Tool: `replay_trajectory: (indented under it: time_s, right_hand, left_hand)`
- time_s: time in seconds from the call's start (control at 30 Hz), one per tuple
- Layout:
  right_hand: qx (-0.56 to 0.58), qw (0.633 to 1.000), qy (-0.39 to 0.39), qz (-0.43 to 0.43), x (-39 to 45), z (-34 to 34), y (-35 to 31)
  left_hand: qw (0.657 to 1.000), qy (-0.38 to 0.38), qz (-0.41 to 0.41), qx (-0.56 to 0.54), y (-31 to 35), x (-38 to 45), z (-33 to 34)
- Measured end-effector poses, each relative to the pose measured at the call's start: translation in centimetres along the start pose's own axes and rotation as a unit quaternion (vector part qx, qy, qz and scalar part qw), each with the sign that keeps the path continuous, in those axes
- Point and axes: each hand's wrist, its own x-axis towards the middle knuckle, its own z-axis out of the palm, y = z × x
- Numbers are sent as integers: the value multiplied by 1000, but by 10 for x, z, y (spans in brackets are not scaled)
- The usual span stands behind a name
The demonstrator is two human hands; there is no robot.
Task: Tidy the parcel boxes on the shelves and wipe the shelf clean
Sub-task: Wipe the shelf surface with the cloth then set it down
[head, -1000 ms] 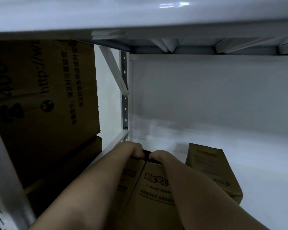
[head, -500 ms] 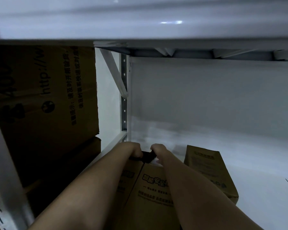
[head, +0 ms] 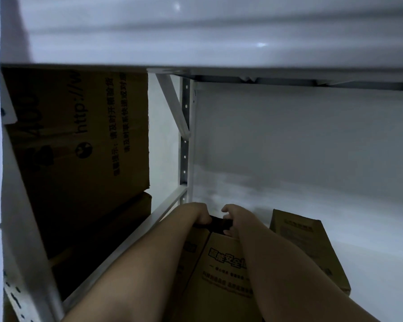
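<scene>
Both hands at far edge of brown printed cardboard parcel box (head: 219,270) on white metal shelf (head: 335,205): left hand (head: 199,213) and right hand (head: 234,216) curl fingers over its dark top edge. Smaller brown cardboard box (head: 312,247) just beside, right.

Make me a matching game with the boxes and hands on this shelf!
Things:
1. big box
2. small box
3. middle box
4. left hand

Places:
a. under both arms
b. far left, behind the post
c. right of the arms
d. curled over the middle box's far edge

Pairs: 1-b, 2-c, 3-a, 4-d
</scene>
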Motion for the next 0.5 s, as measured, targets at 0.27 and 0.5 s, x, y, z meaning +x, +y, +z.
replay_trajectory:
  time_s: [0.27,0.5]
  right_hand:
    - [-90,985,53,-134,4,17,-18]
    - [-166,906,142,-362,-22,1,-54]
  left_hand:
    - [999,30,-27,-37,-4,-4,-9]
    - [963,127,-14,-239,14,-6,-21]
